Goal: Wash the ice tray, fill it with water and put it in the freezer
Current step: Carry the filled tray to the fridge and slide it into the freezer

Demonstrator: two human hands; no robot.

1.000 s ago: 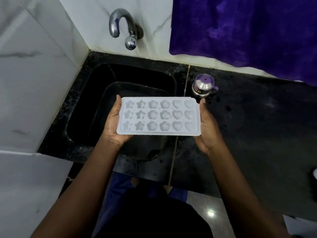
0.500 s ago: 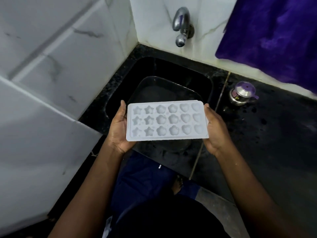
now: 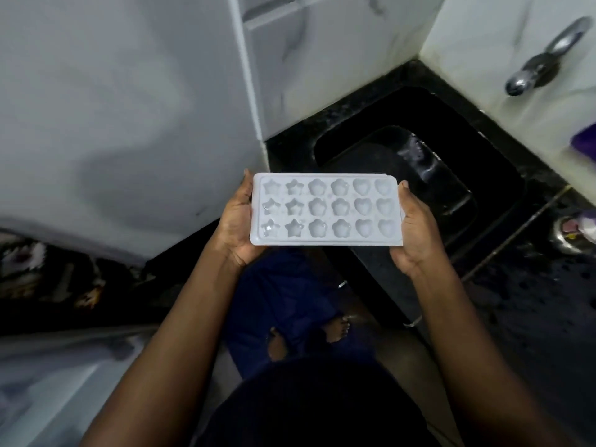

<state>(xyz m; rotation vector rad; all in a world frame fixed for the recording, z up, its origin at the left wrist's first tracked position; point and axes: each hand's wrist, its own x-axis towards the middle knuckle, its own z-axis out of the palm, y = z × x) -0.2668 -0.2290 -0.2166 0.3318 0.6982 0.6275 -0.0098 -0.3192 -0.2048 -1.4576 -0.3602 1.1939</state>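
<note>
Nearest, bare feet (image 3: 337,330) stand blurred on the floor. Above them the left hand (image 3: 237,221) and right hand (image 3: 414,230) clamp the short ends of the ice tray (image 3: 325,209), thumbs along its rim and fingers hidden beneath. The tray is matte white plastic with star, flower and heart cells, held level off the front edge of the speckled black counter (image 3: 532,301). Beyond it, the black sink (image 3: 483,140) glistens. The chrome tap (image 3: 541,62) is blurred.

The ice tray (image 3: 325,209) is pale, matt plastic with smooth moulded cups. The bench (image 3: 532,301) is black speckled stone, wet and shiny, like the sink (image 3: 493,150). The tap (image 3: 545,62) is polished metal. The wall tiles (image 3: 338,59) look like smooth, veined marble.
</note>
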